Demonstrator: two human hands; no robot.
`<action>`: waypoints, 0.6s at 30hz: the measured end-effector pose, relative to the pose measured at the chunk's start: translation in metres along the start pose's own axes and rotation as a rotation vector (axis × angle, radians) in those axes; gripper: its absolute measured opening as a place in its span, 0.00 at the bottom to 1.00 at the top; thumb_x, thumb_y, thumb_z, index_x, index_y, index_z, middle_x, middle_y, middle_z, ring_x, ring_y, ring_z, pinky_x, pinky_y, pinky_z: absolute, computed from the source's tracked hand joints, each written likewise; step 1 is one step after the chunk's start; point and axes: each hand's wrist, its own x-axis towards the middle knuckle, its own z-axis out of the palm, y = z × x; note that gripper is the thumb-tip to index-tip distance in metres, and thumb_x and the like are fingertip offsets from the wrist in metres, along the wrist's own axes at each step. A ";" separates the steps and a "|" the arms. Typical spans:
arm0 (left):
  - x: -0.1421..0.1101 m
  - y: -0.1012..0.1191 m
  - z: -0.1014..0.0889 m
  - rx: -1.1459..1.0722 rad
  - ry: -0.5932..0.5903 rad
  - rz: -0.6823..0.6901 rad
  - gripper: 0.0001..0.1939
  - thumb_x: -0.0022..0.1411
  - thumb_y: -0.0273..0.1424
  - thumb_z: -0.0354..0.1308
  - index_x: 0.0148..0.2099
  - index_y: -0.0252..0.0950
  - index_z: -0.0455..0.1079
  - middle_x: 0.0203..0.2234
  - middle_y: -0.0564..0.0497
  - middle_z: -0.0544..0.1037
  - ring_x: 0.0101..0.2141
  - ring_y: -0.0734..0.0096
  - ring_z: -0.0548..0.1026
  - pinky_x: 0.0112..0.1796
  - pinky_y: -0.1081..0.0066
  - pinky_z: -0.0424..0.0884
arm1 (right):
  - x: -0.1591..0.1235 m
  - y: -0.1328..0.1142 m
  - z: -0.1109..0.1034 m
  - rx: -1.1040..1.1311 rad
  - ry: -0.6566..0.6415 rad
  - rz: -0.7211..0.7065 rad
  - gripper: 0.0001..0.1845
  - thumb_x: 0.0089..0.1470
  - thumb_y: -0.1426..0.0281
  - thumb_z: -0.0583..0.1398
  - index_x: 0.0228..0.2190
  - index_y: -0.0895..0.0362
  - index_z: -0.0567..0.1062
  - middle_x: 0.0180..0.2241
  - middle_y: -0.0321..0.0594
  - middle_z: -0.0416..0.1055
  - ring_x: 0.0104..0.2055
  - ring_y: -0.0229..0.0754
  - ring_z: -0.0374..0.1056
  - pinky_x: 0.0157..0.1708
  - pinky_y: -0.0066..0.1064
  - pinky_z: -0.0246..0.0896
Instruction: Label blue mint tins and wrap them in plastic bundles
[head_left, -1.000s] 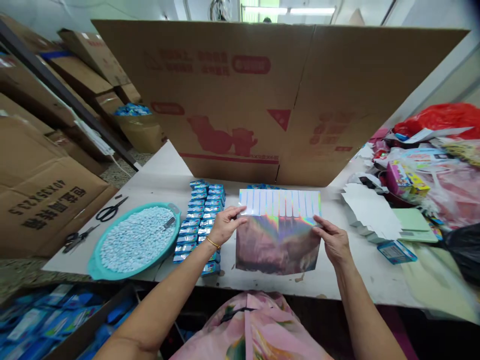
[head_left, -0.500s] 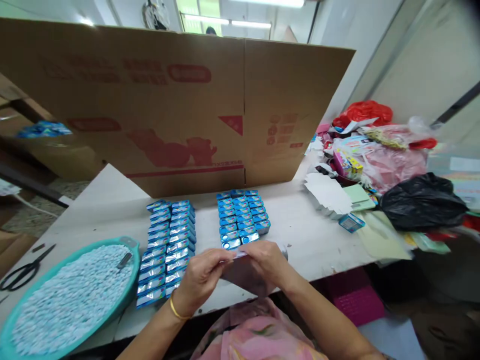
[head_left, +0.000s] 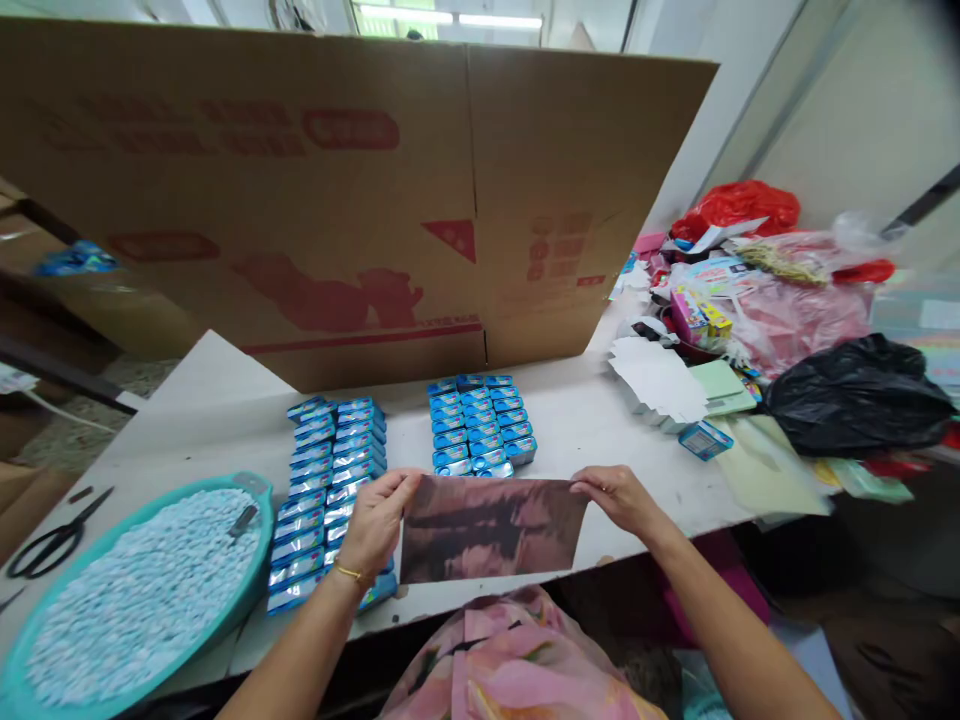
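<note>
Stretched between my two hands is a shiny, reflective sheet [head_left: 491, 530], dark with pinkish reflections, held near the table's front edge. My left hand [head_left: 381, 522] pinches its upper left corner, fingers closed. At the upper right corner, my right hand [head_left: 616, 497] is also closed in a pinch. Just beyond the sheet stand rows of small blue packets [head_left: 480, 425], the nearest partly hidden behind it. Beside my left forearm, two more columns of blue packets [head_left: 322, 490] run toward me.
A teal basin [head_left: 264, 490] full of pale blue pieces sits at left, near black scissors [head_left: 56, 540]. A large cardboard sheet [head_left: 360, 220] stands at the back. White cartons [head_left: 660, 385], a blue box [head_left: 705, 440] and a black plastic bag [head_left: 855, 395] lie at right.
My hands have moved apart, the right one to the right, and the sheet is now spread flat between them. The view has shifted slightly.
</note>
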 end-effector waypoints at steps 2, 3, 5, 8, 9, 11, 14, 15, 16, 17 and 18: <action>0.006 -0.011 0.008 -0.117 -0.014 -0.078 0.17 0.40 0.41 0.63 0.27 0.31 0.71 0.17 0.54 0.71 0.21 0.76 0.68 0.26 0.75 0.66 | 0.003 0.006 -0.008 0.109 0.045 0.089 0.10 0.46 0.63 0.58 0.22 0.54 0.76 0.19 0.34 0.69 0.22 0.34 0.63 0.24 0.24 0.58; 0.007 -0.016 0.012 -0.158 -0.017 -0.111 0.17 0.40 0.40 0.63 0.27 0.31 0.71 0.17 0.54 0.70 0.21 0.77 0.68 0.26 0.75 0.67 | 0.003 0.008 -0.011 0.174 0.069 0.134 0.10 0.45 0.63 0.58 0.22 0.55 0.76 0.18 0.34 0.69 0.22 0.34 0.62 0.24 0.24 0.59; 0.010 -0.023 0.020 -0.205 -0.024 -0.171 0.16 0.39 0.39 0.64 0.28 0.32 0.70 0.18 0.54 0.71 0.22 0.77 0.68 0.27 0.76 0.67 | 0.002 0.015 -0.014 0.291 0.112 0.208 0.10 0.44 0.64 0.59 0.21 0.56 0.75 0.18 0.33 0.68 0.22 0.35 0.62 0.24 0.25 0.59; 0.018 -0.028 0.036 -0.200 -0.045 -0.218 0.17 0.37 0.39 0.65 0.28 0.33 0.70 0.20 0.54 0.72 0.23 0.76 0.69 0.27 0.76 0.67 | -0.002 0.030 -0.021 0.362 0.181 0.238 0.09 0.43 0.65 0.59 0.20 0.56 0.75 0.18 0.33 0.68 0.23 0.34 0.62 0.25 0.25 0.59; 0.023 -0.028 0.043 -0.172 -0.058 -0.219 0.17 0.37 0.40 0.65 0.27 0.32 0.70 0.20 0.54 0.72 0.23 0.76 0.69 0.27 0.76 0.67 | -0.003 0.037 -0.025 0.363 0.213 0.228 0.09 0.44 0.65 0.58 0.20 0.56 0.75 0.18 0.33 0.68 0.23 0.34 0.62 0.25 0.25 0.58; 0.034 -0.028 0.061 -0.080 -0.086 -0.213 0.18 0.37 0.41 0.65 0.27 0.32 0.70 0.19 0.54 0.72 0.23 0.75 0.69 0.26 0.76 0.66 | -0.004 0.051 -0.036 0.359 0.294 0.202 0.10 0.45 0.65 0.57 0.20 0.57 0.75 0.18 0.34 0.67 0.23 0.34 0.61 0.25 0.25 0.57; 0.055 -0.028 0.092 0.076 -0.095 -0.212 0.19 0.37 0.43 0.64 0.26 0.32 0.70 0.19 0.54 0.72 0.22 0.75 0.68 0.25 0.76 0.66 | -0.001 0.080 -0.057 0.372 0.403 0.180 0.10 0.46 0.66 0.57 0.20 0.57 0.74 0.18 0.34 0.67 0.22 0.34 0.60 0.24 0.24 0.55; 0.062 -0.027 0.104 0.119 -0.093 -0.215 0.19 0.37 0.43 0.64 0.26 0.32 0.70 0.19 0.54 0.72 0.23 0.74 0.68 0.26 0.76 0.66 | 0.001 0.091 -0.065 0.386 0.426 0.180 0.10 0.46 0.66 0.57 0.20 0.58 0.74 0.18 0.33 0.66 0.22 0.33 0.59 0.23 0.24 0.55; 0.069 -0.027 0.117 0.156 -0.088 -0.219 0.19 0.37 0.43 0.64 0.26 0.32 0.71 0.20 0.54 0.72 0.23 0.74 0.68 0.27 0.75 0.66 | 0.004 0.103 -0.072 0.400 0.448 0.181 0.10 0.46 0.67 0.56 0.20 0.58 0.74 0.18 0.33 0.66 0.22 0.33 0.59 0.23 0.24 0.54; 0.075 -0.026 0.130 0.189 -0.085 -0.229 0.19 0.36 0.44 0.64 0.26 0.33 0.71 0.19 0.54 0.72 0.24 0.74 0.69 0.27 0.75 0.67 | 0.007 0.115 -0.078 0.411 0.473 0.185 0.10 0.46 0.68 0.56 0.19 0.58 0.73 0.18 0.33 0.66 0.22 0.33 0.60 0.24 0.24 0.54; 0.081 -0.026 0.143 0.217 -0.081 -0.243 0.19 0.36 0.44 0.64 0.26 0.33 0.71 0.19 0.55 0.72 0.23 0.74 0.68 0.27 0.75 0.67 | 0.011 0.128 -0.084 0.418 0.498 0.192 0.10 0.46 0.69 0.56 0.19 0.58 0.73 0.18 0.33 0.67 0.23 0.33 0.60 0.24 0.24 0.55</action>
